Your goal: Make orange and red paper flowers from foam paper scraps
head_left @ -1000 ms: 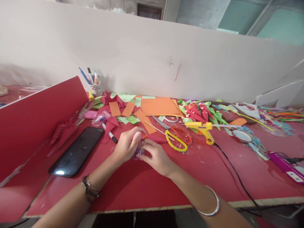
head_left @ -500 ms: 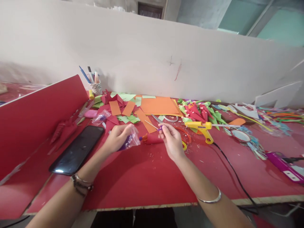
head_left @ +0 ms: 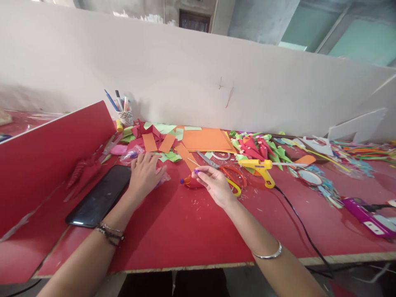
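Right hand (head_left: 215,187) is pinching a small purple piece (head_left: 196,171) btwn thumb & fingertips, partly hiding a red-and-orange piece (head_left: 193,182) that is lying on the red table (head_left: 185,235). L hand (head_left: 145,175), fingers spread wide, is covering part of a clear plastic bag (head_left: 163,179); can't tell if it's touching. Black phone (head_left: 100,198) is lying nr L hand. Scissors (head_left: 213,163) are resting just behind R hand, w/ yellow glue gun (head_left: 259,167) lying farther R.

Red table (head_left: 179,235): phone (head_left: 99,198), scissors (head_left: 217,166), glue gun (head_left: 259,166).
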`<state>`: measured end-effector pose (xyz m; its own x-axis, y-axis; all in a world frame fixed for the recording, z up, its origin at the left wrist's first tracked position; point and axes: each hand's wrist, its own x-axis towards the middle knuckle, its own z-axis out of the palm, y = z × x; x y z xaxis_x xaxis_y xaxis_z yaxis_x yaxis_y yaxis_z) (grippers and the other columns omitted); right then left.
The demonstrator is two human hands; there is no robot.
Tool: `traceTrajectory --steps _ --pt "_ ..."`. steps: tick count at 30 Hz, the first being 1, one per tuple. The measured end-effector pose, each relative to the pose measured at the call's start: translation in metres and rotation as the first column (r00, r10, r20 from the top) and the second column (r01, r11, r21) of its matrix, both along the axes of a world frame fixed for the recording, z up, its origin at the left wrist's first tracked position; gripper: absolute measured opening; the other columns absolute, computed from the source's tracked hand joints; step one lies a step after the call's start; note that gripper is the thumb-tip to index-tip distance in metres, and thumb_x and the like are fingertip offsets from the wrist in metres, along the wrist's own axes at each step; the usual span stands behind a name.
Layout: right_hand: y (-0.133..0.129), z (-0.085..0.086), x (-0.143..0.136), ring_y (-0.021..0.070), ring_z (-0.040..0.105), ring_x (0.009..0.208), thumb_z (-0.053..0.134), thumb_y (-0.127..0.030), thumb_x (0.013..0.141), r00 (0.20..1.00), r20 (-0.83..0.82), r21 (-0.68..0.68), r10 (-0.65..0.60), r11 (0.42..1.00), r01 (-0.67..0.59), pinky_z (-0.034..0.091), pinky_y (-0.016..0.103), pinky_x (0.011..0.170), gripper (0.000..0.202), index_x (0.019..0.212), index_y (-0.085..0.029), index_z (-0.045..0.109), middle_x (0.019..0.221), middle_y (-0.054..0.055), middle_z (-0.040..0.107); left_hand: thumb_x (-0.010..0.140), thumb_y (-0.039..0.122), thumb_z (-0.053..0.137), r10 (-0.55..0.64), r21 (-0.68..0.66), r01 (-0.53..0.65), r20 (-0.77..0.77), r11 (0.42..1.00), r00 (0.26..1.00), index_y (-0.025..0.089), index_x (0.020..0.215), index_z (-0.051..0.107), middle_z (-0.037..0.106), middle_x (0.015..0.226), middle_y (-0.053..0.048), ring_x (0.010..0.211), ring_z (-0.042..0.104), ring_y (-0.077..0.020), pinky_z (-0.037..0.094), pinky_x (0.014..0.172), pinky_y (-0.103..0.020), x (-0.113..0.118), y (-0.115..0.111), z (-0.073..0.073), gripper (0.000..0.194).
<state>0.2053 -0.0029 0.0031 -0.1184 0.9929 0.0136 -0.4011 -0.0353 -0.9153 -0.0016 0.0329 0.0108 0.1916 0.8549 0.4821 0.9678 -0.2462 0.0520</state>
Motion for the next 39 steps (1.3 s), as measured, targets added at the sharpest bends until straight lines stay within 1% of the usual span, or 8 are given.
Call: traceTrajectory --steps 3,7,12,16,20,23,28,39 --pt "-0.001 -0.002 -0.002 0.0067 0.059 0.051 0.063 -0.027 0.069 0.997 0.073 0.049 0.010 0.999 -0.013 0.045 0.017 0.050 0.011 0.075 -0.019 0.059 0.062 -0.003 0.063 0.082 0.033 0.043 -0.201 0.024 0.199 0.119 0.980 0.972 0.019 0.103 0.053 0.057 0.103 -0.007 0.096 0.046 -0.0243 0.033 0.079 -0.036 0.012 -0.007 0.005 0.027" --pt "-0.002 -0.005 -0.005 0.0062 0.057 0.052 0.055 -0.031 0.077 0.994 0.110 0.110 0.001 0.994 -0.013 0.045 0.019 0.052 0.024 0.098 -0.021 0.058 0.065 -0.003 0.061 0.083 0.031 0.044 -0.409 -0.010 0.417 0.167 0.909 0.897 0.019 0.102 0.053 0.058 0.099 -0.005 0.091 0.046 -0.0213 0.033 0.078 -0.034 0.024 -0.015 0.005 0.024" --pt "-0.002 -0.005 -0.004 0.0049 0.054 0.050 0.058 -0.032 0.075 0.990 0.131 0.164 -0.044 0.986 0.022 0.042 0.017 0.050 0.013 0.073 -0.019 0.058 0.063 -0.003 0.059 0.085 0.028 0.039 -0.459 0.008 0.471 0.237 0.882 0.856 0.016 0.097 0.053 0.058 0.092 -0.006 0.086 0.045 -0.0196 0.034 0.077 -0.033 0.024 -0.016 0.003 0.022" --pt "-0.003 -0.003 -0.002 0.0024 0.032 0.031 0.051 -0.036 0.079 0.970 0.221 0.186 -0.101 0.981 0.060 0.023 0.017 0.032 0.023 0.066 -0.018 0.052 0.046 -0.008 0.046 0.086 0.026 0.036 -0.484 0.041 0.496 0.302 0.867 0.821 0.016 0.094 0.053 0.057 0.087 -0.005 0.082 0.046 -0.0185 0.035 0.076 -0.032 0.022 -0.016 0.003 0.021" --pt "-0.004 0.000 -0.002 0.0070 0.048 0.056 0.051 -0.031 0.080 0.900 0.383 0.364 -0.206 0.930 0.058 0.040 0.019 0.050 0.019 0.090 -0.020 0.062 0.070 -0.001 0.053 0.086 0.027 0.038 -0.541 0.031 0.574 0.378 0.818 0.751 0.015 0.094 0.052 0.055 0.083 -0.005 0.078 0.048 -0.0167 0.038 0.071 -0.028 0.026 -0.018 0.003 0.020" --pt "-0.006 0.002 -0.003 0.0119 0.053 0.081 0.048 -0.026 0.081 0.840 0.498 0.471 -0.215 0.880 -0.054 0.045 0.024 0.070 0.026 0.105 -0.023 0.058 0.095 0.004 0.052 0.085 0.029 0.039 -0.538 0.002 0.612 0.478 0.791 0.694 0.016 0.099 0.049 0.053 0.082 -0.004 0.074 0.050 -0.0146 0.039 0.068 -0.025 0.030 -0.020 0.003 0.022" --pt "-0.015 0.002 -0.008 0.0135 0.058 0.075 0.052 -0.025 0.078 0.782 0.612 0.490 -0.118 0.833 -0.258 0.047 0.027 0.069 0.031 0.109 -0.025 0.052 0.089 0.002 0.060 0.083 0.035 0.044 -0.516 -0.069 0.687 0.607 0.723 0.604 0.017 0.101 0.045 0.056 0.085 -0.004 0.072 0.052 -0.0141 0.040 0.065 -0.025 0.036 -0.026 0.003 0.026" --pt "-0.018 0.004 -0.011 0.0144 0.055 0.083 0.046 -0.014 0.078 0.690 0.639 0.627 -0.339 0.749 -0.212 0.046 0.025 0.070 0.023 0.095 -0.023 0.058 0.091 0.004 0.056 0.080 0.034 0.047 -0.326 -0.255 0.757 0.787 0.601 0.524 0.016 0.085 0.053 0.058 0.070 0.000 0.060 0.054 -0.0114 0.041 0.056 -0.022 0.037 -0.024 0.002 0.019"
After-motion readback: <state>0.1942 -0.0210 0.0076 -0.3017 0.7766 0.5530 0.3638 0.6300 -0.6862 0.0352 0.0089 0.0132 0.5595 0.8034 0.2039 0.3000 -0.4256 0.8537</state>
